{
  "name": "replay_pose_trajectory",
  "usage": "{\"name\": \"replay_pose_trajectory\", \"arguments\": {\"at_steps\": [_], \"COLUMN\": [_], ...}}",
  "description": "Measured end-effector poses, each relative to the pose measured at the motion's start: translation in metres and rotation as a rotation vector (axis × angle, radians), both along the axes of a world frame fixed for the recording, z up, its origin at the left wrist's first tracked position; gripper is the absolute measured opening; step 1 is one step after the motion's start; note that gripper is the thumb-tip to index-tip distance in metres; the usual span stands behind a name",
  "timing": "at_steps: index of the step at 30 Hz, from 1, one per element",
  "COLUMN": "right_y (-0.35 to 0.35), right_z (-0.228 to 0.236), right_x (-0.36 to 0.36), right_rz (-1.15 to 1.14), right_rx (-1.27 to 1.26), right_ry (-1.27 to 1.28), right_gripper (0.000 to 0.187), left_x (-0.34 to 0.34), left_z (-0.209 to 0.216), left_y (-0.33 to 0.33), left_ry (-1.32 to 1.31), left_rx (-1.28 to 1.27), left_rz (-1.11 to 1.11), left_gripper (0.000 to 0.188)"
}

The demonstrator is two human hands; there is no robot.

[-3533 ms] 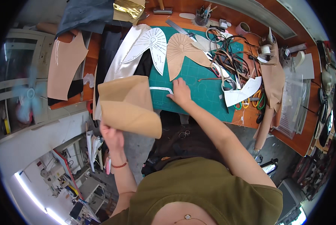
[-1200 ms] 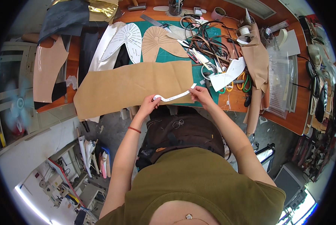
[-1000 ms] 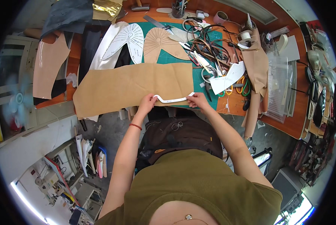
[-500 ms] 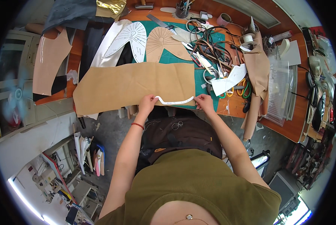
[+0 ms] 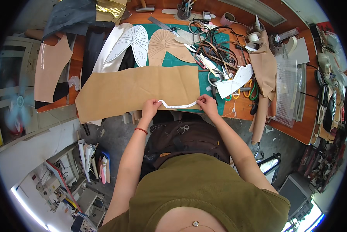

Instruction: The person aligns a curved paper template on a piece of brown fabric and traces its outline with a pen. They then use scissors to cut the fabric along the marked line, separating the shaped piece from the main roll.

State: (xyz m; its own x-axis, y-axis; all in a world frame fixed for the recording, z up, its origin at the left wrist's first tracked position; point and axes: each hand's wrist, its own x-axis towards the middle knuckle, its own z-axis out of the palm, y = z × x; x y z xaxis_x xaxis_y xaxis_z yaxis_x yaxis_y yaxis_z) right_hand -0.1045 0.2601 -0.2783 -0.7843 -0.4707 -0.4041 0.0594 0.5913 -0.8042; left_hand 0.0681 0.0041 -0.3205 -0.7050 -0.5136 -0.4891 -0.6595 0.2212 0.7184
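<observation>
Hanging at the far left of the desk, a tan panel opens the row, with a length of white cloth slanting away to its right. A brown sheet lies across the near side of the green mat, its left end running well past the mat. Beyond it is a white pattern, winged and marked with fanning lines. At the sheet's near edge, the left hand, a red bracelet on its wrist, pinches one end of a narrow white strip. The strip lies over the sheet in a shallow curve, small markings along it. A pleated tan piece lies farther back, above the strip. Close to the sheet's right edge, the right hand pinches the strip's other end between thumb and fingers. Farther right, brown and black straps tangle behind a white cutout, and a clear mesh panel rests near the desk's right end.
</observation>
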Motion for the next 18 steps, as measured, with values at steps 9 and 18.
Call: {"name": "replay_pose_trajectory", "arguments": {"at_steps": [9, 18], "right_y": [0.002, 0.009], "right_z": [0.008, 0.018], "right_x": [-0.024, -0.019], "right_rz": [0.110, -0.021], "right_rx": [-0.093, -0.354], "right_ry": [-0.348, -0.288], "right_gripper": [0.013, 0.010], "left_x": [0.002, 0.000], "left_z": [0.030, 0.073], "left_y": [0.006, -0.002], "left_ry": [0.163, 0.158], "left_rx": [0.341, 0.672], "left_rz": [0.185, 0.188], "left_gripper": [0.020, 0.025]}}
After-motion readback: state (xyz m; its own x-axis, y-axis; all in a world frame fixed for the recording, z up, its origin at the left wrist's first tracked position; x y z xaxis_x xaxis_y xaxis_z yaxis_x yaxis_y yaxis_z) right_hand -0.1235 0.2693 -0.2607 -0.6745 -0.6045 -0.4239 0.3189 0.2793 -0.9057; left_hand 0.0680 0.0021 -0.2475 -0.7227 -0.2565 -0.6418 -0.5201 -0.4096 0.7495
